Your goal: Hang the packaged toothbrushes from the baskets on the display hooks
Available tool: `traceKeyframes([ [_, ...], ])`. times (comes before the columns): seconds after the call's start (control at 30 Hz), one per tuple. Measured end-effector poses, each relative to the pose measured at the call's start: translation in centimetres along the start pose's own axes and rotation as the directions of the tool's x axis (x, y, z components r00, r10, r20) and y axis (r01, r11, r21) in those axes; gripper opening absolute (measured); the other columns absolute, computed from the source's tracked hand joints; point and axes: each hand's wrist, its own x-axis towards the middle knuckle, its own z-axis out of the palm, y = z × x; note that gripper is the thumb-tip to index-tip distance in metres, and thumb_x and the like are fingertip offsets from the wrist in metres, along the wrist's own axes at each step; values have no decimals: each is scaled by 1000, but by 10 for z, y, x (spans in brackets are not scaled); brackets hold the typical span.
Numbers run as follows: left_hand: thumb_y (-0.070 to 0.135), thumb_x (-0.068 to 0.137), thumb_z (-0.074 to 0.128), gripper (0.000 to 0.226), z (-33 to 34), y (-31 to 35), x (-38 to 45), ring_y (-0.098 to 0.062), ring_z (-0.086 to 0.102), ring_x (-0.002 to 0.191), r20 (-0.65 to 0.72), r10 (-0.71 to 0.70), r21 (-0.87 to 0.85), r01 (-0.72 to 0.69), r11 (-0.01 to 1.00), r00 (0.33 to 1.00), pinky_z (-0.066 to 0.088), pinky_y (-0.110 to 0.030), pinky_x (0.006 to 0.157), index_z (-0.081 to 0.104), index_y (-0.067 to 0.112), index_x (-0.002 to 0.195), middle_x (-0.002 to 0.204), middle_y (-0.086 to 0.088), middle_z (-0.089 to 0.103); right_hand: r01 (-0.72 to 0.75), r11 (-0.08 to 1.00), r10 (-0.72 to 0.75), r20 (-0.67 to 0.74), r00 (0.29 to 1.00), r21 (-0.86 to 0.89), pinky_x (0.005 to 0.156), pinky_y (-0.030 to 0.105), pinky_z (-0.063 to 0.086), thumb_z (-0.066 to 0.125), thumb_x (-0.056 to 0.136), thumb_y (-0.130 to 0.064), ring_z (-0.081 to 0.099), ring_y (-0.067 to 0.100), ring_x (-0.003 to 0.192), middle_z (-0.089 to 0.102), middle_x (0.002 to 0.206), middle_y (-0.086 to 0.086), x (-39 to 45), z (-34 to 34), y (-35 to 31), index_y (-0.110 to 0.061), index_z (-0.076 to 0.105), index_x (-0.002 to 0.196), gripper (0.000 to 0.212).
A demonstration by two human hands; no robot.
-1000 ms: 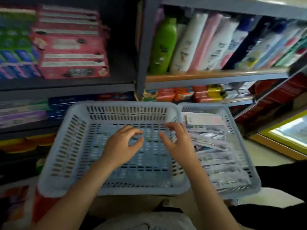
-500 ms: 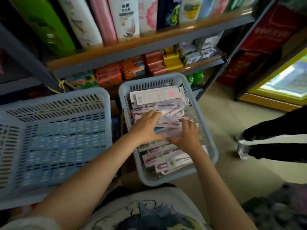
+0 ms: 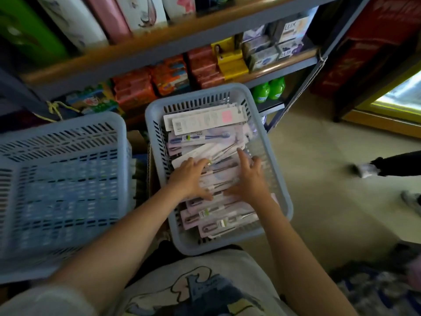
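Both hands are resting on the packaged toothbrushes [image 3: 211,179] filling the right basket [image 3: 282,179]: left hand [image 3: 190,176] and right hand [image 3: 249,179], fingers spread flat, gripping nothing. The left basket [image 3: 63,133] is looking empty. No display hooks are showing; this basket's hanging is still remaining.

Two baskets are sitting side by side before the shelving [image 3: 159,45]: left basket [image 3: 61,137], right basket [image 3: 276,179]. Packaged toothbrushes [image 3: 205,137] are lying stacked in the right basket. Left hand [image 3: 190,176] and right hand [image 3: 249,179] are resting on the stack, side by side.
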Motion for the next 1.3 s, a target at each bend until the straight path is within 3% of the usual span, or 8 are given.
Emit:
traceKeyframes([
  [0.33,48,81,77,29,-1,-7,-5,-13,61,84,-82,-178,-373,136,918,981,42,-27,60,62,30,98,104,3,68,-222,962,253,-208,945,160,109,48,32,92,66,-43,40,45,126,43,135,28,11,3,2,-2,24,155,120],
  [0.47,36,85,78,27,-7,-3,-5,-8,64,76,-65,-276,-618,179,766,959,51,-27,63,65,26,107,99,5,70,-342,890,393,-126,911,301,111,46,36,92,69,-37,40,44,133,33,147,29,9,0,-1,-1,17,156,121],
  [0.63,33,85,79,37,-15,1,-1,-8,64,82,27,-199,-575,178,798,980,48,-23,63,59,27,114,99,8,66,-448,824,472,18,882,348,115,56,33,84,79,-40,43,42,137,28,157,21,16,-5,3,-11,10,159,112],
  [0.77,28,78,85,38,-15,5,1,-9,63,86,61,-167,-579,171,797,984,47,-23,66,62,25,108,108,2,70,-355,837,355,81,931,416,95,46,53,79,84,-17,59,30,112,44,147,14,16,-7,11,-18,25,154,88],
  [0.9,30,76,87,46,-15,12,-1,-11,62,88,46,-140,-510,144,848,989,44,-18,62,65,24,115,103,6,66,-318,861,296,118,948,396,81,39,51,71,87,-8,50,23,100,44,136,16,15,-4,15,-17,30,150,76],
  [1.03,27,83,82,29,-12,16,-1,-10,60,82,-9,-188,-507,157,847,982,42,-17,57,62,25,104,99,5,65,-310,868,251,197,948,388,59,26,46,71,90,-6,55,15,70,57,81,4,11,-7,23,-15,14,157,89],
  [1.17,24,84,81,32,-7,19,-6,-15,64,90,-4,-172,-577,139,805,985,49,-23,68,62,23,110,102,3,66,-254,897,147,299,943,362,85,20,41,84,82,-16,55,28,122,48,145,17,2,-21,21,-18,0,161,115],
  [1.3,24,82,83,25,0,22,-14,-14,66,85,48,-130,-565,134,814,990,52,-27,75,62,24,95,93,6,69,-193,951,105,337,936,240,85,31,42,86,78,-13,52,28,115,44,145,14,3,-17,26,-20,8,160,114],
])
